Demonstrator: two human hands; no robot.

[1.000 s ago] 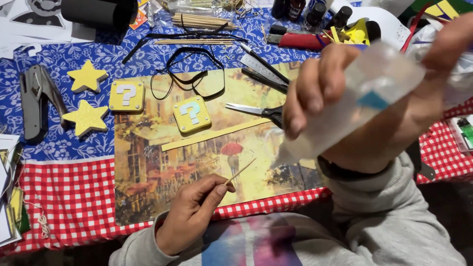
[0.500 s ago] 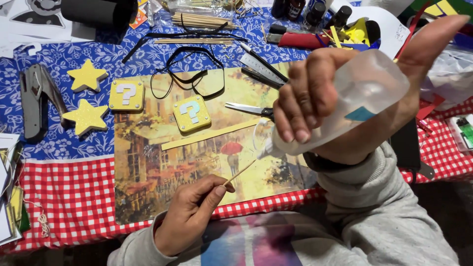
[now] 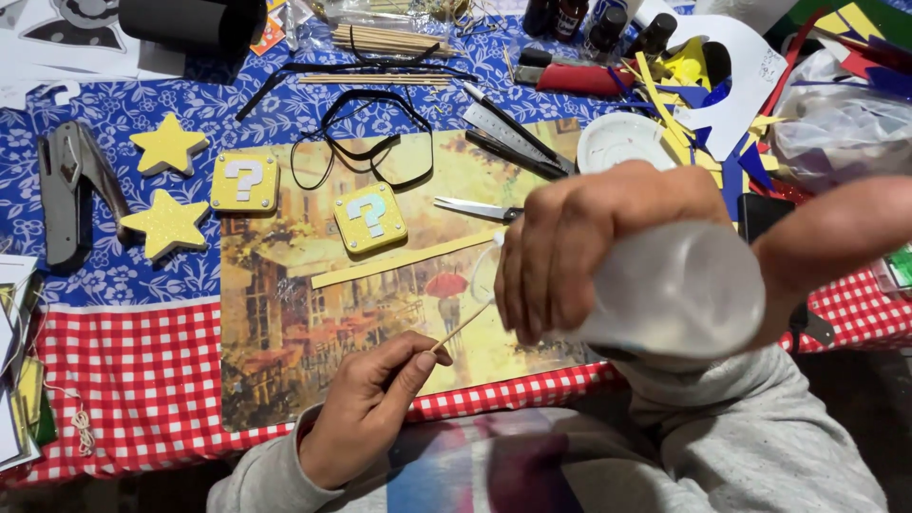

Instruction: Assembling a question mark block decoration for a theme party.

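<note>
My left hand (image 3: 366, 408) pinches a thin wooden stick (image 3: 464, 326) near the table's front edge, its tip pointing up and right. My right hand (image 3: 589, 247) grips a translucent white squeeze bottle (image 3: 679, 290), tipped so that its nozzle points left and down at the stick's tip. Both meet over a painted street-scene placemat (image 3: 285, 351). On the mat lie a yellow square with a pale question mark (image 3: 370, 218), a long yellow strip (image 3: 408, 258) and small scissors (image 3: 472, 209).
A second yellow question-mark square (image 3: 245, 181), two yellow stars (image 3: 167, 145), a grey hole punch (image 3: 66, 185), black loops (image 3: 366, 142), a metal ruler (image 3: 513, 133), a white lid (image 3: 622, 142), wooden sticks (image 3: 385, 40), paint bottles (image 3: 608, 24) and coloured foam scraps (image 3: 693, 85) crowd the cloth.
My right hand has tipped the bottle further down and brought its nozzle left to the stick's tip. The left hand has held the stick nearly still.
</note>
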